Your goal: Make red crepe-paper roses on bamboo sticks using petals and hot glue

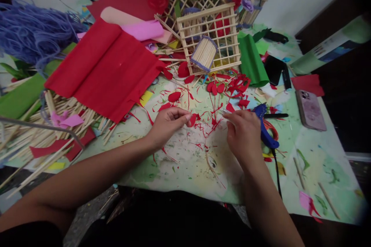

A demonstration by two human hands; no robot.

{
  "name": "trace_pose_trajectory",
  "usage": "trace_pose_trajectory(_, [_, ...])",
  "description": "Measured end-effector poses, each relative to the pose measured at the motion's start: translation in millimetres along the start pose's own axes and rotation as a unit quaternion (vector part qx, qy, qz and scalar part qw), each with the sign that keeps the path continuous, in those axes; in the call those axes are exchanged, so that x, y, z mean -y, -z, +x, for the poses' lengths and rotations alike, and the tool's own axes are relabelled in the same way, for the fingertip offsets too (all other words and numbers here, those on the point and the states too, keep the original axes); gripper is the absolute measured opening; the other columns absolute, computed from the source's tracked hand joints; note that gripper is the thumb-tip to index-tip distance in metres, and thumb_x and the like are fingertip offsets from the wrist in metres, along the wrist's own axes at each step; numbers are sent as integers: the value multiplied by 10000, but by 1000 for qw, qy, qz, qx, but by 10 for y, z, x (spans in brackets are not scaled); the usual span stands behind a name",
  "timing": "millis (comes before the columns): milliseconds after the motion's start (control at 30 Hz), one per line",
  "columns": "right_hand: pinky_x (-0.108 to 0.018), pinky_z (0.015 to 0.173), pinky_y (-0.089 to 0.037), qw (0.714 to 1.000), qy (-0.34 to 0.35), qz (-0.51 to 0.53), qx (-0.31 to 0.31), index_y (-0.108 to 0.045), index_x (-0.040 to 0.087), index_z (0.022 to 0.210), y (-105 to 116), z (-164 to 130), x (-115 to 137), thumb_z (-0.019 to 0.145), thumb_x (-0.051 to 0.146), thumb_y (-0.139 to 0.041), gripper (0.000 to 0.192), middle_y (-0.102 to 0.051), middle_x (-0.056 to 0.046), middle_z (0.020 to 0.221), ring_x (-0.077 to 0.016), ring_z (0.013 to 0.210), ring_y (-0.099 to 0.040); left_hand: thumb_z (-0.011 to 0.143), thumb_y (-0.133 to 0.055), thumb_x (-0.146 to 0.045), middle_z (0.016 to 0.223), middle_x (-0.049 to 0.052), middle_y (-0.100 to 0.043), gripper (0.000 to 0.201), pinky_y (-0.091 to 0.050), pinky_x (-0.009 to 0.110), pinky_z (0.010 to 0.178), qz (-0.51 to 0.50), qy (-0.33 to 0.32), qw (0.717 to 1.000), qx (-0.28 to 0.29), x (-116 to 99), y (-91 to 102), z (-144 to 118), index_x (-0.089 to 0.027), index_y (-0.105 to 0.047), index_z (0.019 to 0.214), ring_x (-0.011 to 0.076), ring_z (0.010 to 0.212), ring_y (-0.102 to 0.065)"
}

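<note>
My left hand [171, 124] pinches a small red paper petal [192, 120] between thumb and fingertips, above the middle of the table. To the right, my right hand [244, 135] is closed with its fingers curled; a thin pale tip shows at the fingertips, but I cannot make out what it belongs to. Between and below the hands lie red paper scraps [213, 122]. Just beyond them are cut red petals [174, 97], some with thin stems. A blue glue gun [268, 133] with a black cord lies beside my right hand, partly hidden by it.
A large red crepe paper sheet [104, 69] lies over wooden sticks [66, 112] at left, near blue-violet cord [34, 31]. A stick lattice frame [228, 36] stands at the back with paper flowers. Green paper [252, 61] and a phone [310, 110] are at right.
</note>
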State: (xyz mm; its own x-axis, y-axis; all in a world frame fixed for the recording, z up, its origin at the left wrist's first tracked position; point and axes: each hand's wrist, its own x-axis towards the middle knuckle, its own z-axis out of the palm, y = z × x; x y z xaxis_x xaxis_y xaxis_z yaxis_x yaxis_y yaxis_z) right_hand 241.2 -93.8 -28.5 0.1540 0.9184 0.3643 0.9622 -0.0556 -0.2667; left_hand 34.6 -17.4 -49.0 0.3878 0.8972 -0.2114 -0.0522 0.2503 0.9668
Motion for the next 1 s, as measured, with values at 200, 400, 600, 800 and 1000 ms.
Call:
trace_pose_trajectory(200, [-347, 648, -317, 994, -2, -70, 87, -664, 172, 641, -5, -30, 92, 834, 292, -535, 261, -627, -61, 667, -217, 705, -532, 730, -676, -286, 634, 4, -649, 154, -410, 177, 507, 12, -10, 1000, 12, -7, 8, -5, -145, -659, 788, 62, 547, -542])
trace_pose_trajectory(400, [-355, 686, -325, 983, -31, -119, 137, -675, 168, 682, -26, -29, 200, 825, 389, -531, 301, -653, -89, 722, -246, 769, -561, 709, -694, -280, 657, 6, -656, 176, -452, 187, 557, 18, -1, 999, 30, -20, -7, -16, -137, -665, 808, 74, 587, -574])
trace_pose_trajectory(600, [-360, 726, -337, 984, -51, -80, 149, -681, 173, 726, -88, -37, 183, 784, 256, -517, 193, -665, -83, 765, -251, 813, -568, 703, -702, -272, 663, 13, -661, 179, -465, 192, 563, 19, 2, 999, 37, -34, -6, -22, -138, -666, 816, 82, 605, -589])
trace_pose_trajectory(800, [-363, 720, -352, 989, -31, -46, 134, -653, 172, 697, -65, -19, 176, 774, 226, -501, 179, -651, -75, 740, -241, 784, -564, 714, -697, -277, 665, 18, -665, 180, -458, 198, 563, 10, 2, 999, 46, -10, 8, -13, -139, -658, 823, 87, 609, -594])
trace_pose_trajectory(1000, [-443, 780, -376, 985, -123, -121, -14, -641, 139, 977, 266, -5, -298, 758, 397, -555, 349, -644, -156, 927, -321, 894, -545, 719, -686, -317, 639, 12, -652, 206, -396, 192, 498, 11, 10, 999, 36, -49, 0, -9, -140, -639, 813, 73, 542, -537])
